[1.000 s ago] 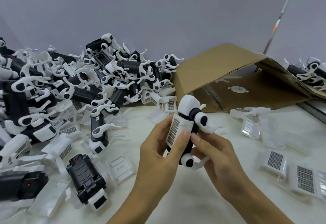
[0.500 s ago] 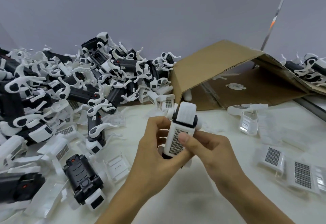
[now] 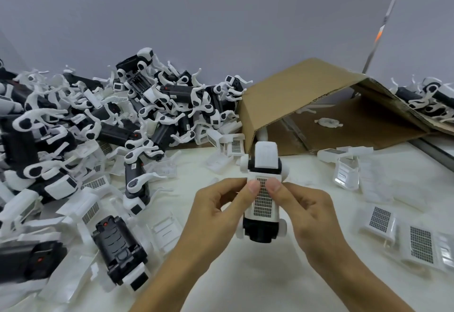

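Pressing a white gridded panel point(image 3: 262, 203) onto a small black-and-white toy body point(image 3: 266, 161) looks to be the job. The body is at the centre of the view, lifted just off the surface point(image 3: 245, 277), with its long axis running from 6 to 12 o'clock. The left hand point(image 3: 216, 213) grips it from 9 o'clock and the right hand point(image 3: 309, 213) from 3 o'clock. The fingers of both curl underneath, and both thumbs sit side by side on the upper end of the panel. The toy is probably light, hollow hard plastic: stiff, fairly smooth, and unlikely to give under the thumbs. Its thin white side lugs seem the parts most likely to snap, so the safest hold is on the black flanks of the body, with pressure kept flat on the panel. The surface is pale and matt, and looks grippy enough to rest the piece on. A deep heap of like units point(image 3: 98, 127) fills 9 to 11 o'clock, and an uncovered black body point(image 3: 118, 247) lies at 8 o'clock. An open cardboard box point(image 3: 294, 98) lies on its side at 1 o'clock. Loose spare panels point(image 3: 379, 220) are scattered at 3 to 4 o'clock, near the right hand, and a plain grey wall point(image 3: 221, 16) closes off the back.
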`<control>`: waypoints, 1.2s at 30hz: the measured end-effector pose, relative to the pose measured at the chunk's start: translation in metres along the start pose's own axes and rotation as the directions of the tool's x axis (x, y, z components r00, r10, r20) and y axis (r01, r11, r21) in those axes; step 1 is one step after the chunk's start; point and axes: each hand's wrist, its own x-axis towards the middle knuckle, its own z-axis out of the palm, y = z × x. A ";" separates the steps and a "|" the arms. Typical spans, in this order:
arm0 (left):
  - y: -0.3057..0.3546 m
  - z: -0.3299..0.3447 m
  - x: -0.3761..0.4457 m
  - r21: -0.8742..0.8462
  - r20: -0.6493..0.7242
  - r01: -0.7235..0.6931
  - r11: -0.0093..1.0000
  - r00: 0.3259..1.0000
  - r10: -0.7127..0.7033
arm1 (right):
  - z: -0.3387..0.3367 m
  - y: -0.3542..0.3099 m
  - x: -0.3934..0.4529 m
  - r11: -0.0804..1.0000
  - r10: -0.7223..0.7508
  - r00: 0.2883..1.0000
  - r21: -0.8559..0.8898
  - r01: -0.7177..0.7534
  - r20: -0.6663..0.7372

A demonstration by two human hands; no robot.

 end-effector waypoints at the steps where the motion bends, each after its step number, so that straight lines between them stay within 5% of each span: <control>1: 0.000 0.000 0.000 0.019 0.030 0.018 1.000 0.999 -0.018 | 0.000 -0.001 0.001 0.999 0.022 1.000 0.026 -0.022 -0.010; 7: 0.001 -0.002 0.000 0.100 -0.049 -0.005 0.995 0.999 0.010 | 0.007 -0.005 0.003 0.997 0.068 0.997 0.024 -0.069 0.025; 9: 0.005 -0.005 0.000 0.315 -0.089 -0.044 0.948 0.993 0.075 | 0.006 -0.009 0.001 0.997 0.076 0.992 0.037 -0.072 -0.098; 11: 0.010 -0.020 0.003 0.675 -0.223 -0.074 0.734 0.928 0.298 | -0.002 -0.011 0.005 0.988 0.136 0.952 0.107 -0.110 -0.274; 13: 0.010 -0.047 0.009 0.855 -0.349 0.077 0.513 0.817 0.459 | -0.017 -0.013 0.013 0.968 0.249 0.861 0.106 -0.226 -0.444; 16: -0.004 -0.085 0.017 0.803 -0.551 0.456 0.383 0.813 0.189 | -0.037 -0.019 0.024 0.900 0.433 0.768 0.181 -0.396 -0.473; 18: -0.022 -0.097 0.022 0.760 -0.570 0.527 0.381 0.822 0.002 | -0.046 -0.031 0.032 0.847 0.530 0.758 0.268 -0.459 -0.380; 20: -0.035 -0.099 0.026 0.758 -0.537 0.463 0.460 0.843 0.037 | -0.060 -0.049 0.041 0.834 0.548 0.759 0.293 -0.467 -0.351; 23: -0.047 -0.100 0.030 0.778 -0.495 0.329 0.535 0.845 0.202 | -0.091 -0.087 0.067 0.913 0.394 0.794 0.298 -0.279 -0.463; 28: -0.043 -0.086 0.034 0.772 -0.470 0.079 0.630 0.739 0.483 | -0.141 -0.134 0.120 0.900 0.248 0.796 0.436 0.021 -0.552; 31: -0.034 -0.083 0.032 0.789 -0.432 0.016 0.615 0.726 0.535 | -0.146 -0.119 0.119 0.933 0.284 0.815 0.342 -0.113 -0.505; 36: -0.012 -0.063 0.025 0.879 -0.331 -0.112 0.463 0.555 0.763 | -0.090 -0.049 0.071 0.940 0.340 0.911 0.083 -0.330 -0.234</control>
